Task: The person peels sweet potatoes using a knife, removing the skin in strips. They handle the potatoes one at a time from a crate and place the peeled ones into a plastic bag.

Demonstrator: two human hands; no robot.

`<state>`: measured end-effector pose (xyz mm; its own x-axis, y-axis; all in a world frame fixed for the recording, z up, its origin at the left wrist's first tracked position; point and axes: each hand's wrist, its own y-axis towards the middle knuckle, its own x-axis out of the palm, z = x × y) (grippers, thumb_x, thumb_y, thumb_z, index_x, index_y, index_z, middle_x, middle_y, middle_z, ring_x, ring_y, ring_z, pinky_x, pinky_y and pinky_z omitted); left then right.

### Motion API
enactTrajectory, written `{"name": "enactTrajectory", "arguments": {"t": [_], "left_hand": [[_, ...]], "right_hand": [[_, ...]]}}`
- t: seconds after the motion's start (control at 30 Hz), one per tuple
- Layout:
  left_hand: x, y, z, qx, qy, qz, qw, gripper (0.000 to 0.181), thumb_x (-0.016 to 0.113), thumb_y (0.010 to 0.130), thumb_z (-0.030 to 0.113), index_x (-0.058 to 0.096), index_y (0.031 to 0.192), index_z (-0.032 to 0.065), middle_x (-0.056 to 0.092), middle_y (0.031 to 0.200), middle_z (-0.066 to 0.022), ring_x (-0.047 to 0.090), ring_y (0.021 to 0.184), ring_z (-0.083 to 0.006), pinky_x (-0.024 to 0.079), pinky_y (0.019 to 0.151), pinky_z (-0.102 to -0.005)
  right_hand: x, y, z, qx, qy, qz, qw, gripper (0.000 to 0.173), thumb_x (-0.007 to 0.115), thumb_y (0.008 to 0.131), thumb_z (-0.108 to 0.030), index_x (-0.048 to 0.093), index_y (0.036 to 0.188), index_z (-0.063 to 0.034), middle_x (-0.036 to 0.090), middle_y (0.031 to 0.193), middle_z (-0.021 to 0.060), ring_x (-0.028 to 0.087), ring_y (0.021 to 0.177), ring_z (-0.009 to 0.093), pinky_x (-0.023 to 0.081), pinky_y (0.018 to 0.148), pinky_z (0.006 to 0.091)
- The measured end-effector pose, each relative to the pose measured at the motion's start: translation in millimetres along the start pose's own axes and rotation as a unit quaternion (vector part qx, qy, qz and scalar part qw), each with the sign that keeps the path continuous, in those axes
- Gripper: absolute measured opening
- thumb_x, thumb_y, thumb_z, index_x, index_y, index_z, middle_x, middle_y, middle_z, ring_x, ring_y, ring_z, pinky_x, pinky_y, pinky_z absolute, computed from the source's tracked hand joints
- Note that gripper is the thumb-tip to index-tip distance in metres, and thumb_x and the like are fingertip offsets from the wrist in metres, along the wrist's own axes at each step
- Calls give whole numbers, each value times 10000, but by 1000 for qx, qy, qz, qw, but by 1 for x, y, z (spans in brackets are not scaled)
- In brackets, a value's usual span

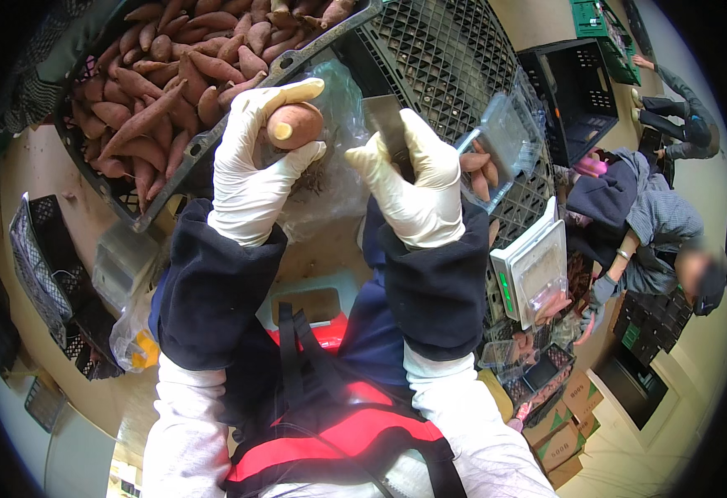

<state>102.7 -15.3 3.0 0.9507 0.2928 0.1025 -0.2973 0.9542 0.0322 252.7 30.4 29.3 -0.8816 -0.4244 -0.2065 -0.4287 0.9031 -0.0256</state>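
Observation:
In my gloved left hand (245,171) is a sweet potato (301,121), its pale cut end turned towards me. My gloved right hand (422,187) grips a knife (388,118), whose wide metal blade points up and away from me. Blade and sweet potato are apart. Below and between the hands spreads a clear plastic bag (338,208) with dark trimmings (310,180) on it. Beyond my left hand, a dark plastic crate (198,140) is heaped with sweet potatoes (145,87). To the right of my right hand, an open clear plastic container (494,196) holds several small sweet potatoes (478,168).
Upturned black crates (444,56) form a surface at the right. On it stands a digital scale (528,267) with a clear pack on top. A co-worker (643,205) in gloves bends over produce beyond it; another person (681,112) is farther off. Cardboard boxes (559,445) are stacked lower right.

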Motion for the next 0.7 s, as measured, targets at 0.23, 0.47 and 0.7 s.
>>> {"name": "enactTrajectory", "arguments": {"t": [0.23,0.47,0.7], "left_hand": [[6,-1,-4,106,82,1,991,526,662,560,-105,565,1053,48,459,989,-66,517,879,-172,421,778,-250],[5,-5,-8,106,124,-14,987,543,667,545,-114,545,1060,10,448,1039,-103,591,647,-116,444,624,-186],[6,-5,-8,64,109,-12,992,511,663,560,-116,566,1044,18,439,1030,-96,597,663,-118,445,618,-181]], "right_hand": [[8,-2,-10,-85,-119,-40,988,258,719,690,-160,550,814,-10,477,592,25,397,494,63,356,460,204],[15,-1,-5,-111,-99,-16,989,279,716,689,-130,540,844,21,549,658,87,485,516,108,408,488,220],[13,1,-1,-137,-108,-29,984,297,692,715,-132,550,924,23,600,735,114,568,585,127,441,532,226]]}}
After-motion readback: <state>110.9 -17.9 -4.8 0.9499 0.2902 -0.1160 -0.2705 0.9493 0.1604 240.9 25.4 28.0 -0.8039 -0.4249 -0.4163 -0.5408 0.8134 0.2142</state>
